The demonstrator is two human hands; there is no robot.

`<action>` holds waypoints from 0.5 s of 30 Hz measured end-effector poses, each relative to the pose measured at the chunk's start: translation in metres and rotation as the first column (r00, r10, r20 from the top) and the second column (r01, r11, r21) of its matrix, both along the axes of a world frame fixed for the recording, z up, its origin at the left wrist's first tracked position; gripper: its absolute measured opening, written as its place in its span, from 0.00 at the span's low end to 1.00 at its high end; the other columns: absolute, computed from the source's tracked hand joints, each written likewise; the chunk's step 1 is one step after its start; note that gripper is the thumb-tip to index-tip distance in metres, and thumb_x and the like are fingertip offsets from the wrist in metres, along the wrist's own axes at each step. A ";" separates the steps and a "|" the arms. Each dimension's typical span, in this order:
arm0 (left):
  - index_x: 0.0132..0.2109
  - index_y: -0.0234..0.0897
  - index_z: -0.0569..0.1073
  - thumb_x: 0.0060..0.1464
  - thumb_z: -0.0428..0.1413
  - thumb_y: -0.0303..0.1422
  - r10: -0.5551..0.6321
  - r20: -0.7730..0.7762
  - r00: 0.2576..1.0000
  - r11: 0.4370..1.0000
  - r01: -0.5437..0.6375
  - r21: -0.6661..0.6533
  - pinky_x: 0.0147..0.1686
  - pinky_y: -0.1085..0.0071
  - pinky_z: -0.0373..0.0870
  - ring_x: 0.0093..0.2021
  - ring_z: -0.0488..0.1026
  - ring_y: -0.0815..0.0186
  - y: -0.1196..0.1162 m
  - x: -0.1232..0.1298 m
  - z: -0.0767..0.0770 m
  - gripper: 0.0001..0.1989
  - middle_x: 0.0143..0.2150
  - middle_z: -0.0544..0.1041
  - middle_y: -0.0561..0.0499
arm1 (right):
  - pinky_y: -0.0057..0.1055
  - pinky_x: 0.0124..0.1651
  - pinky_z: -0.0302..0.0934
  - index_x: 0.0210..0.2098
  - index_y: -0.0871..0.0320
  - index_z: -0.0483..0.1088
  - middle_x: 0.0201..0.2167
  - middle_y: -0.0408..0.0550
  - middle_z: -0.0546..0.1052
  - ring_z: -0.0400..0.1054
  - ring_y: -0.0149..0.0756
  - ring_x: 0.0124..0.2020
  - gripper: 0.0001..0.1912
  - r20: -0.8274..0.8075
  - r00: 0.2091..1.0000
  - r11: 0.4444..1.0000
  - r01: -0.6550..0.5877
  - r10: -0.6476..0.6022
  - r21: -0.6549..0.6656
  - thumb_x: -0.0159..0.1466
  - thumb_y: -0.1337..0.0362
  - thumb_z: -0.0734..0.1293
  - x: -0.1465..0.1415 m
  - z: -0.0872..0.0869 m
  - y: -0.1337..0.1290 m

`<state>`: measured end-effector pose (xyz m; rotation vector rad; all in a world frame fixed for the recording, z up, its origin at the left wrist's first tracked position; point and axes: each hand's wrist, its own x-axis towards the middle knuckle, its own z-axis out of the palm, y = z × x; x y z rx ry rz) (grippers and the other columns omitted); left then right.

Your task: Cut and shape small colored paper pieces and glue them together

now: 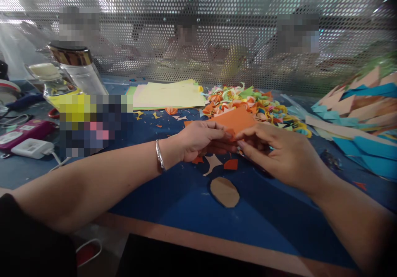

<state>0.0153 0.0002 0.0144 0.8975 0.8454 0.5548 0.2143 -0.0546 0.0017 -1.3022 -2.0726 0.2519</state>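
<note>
Above the middle of the blue tabletop, my left hand and my right hand meet at the near edge of an orange sheet of paper. My left thumb and fingers are closed on its lower left part. The fingertips of my right hand pinch the same edge at the right. Whether a small tool sits in my right fingers is hidden. Below the hands lie a tan oval piece of card, a pale star-shaped scrap and an orange scrap.
Behind the hands is a pile of colourful paper pieces, beside stacked pale sheets. Folded blue and peach papers stand at the right. Bottles and a white charger are at the left. A perforated metal panel closes the back.
</note>
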 end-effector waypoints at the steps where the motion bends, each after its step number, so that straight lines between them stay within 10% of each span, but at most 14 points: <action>1: 0.30 0.35 0.75 0.60 0.61 0.19 0.007 0.006 1.000 1.000 -0.007 0.000 0.30 0.79 0.74 0.25 0.79 0.74 -0.001 0.000 0.001 0.12 0.24 0.80 0.53 | 0.35 0.29 0.62 0.37 0.50 0.75 0.26 0.45 0.75 0.67 0.36 0.24 0.08 -0.001 1.000 1.000 0.002 -0.002 0.003 0.68 0.54 0.69 0.000 0.000 0.000; 15: 0.30 0.32 0.77 0.58 0.64 0.22 -0.004 0.068 0.998 0.971 -0.012 0.241 0.42 0.70 0.78 0.28 0.79 0.73 -0.005 0.002 -0.012 0.08 0.27 0.81 0.52 | 0.30 0.21 0.55 0.33 0.54 0.74 0.21 0.41 0.72 0.61 0.30 0.18 0.07 -0.085 0.996 1.000 0.005 -0.005 -0.006 0.66 0.59 0.67 -0.003 -0.002 0.000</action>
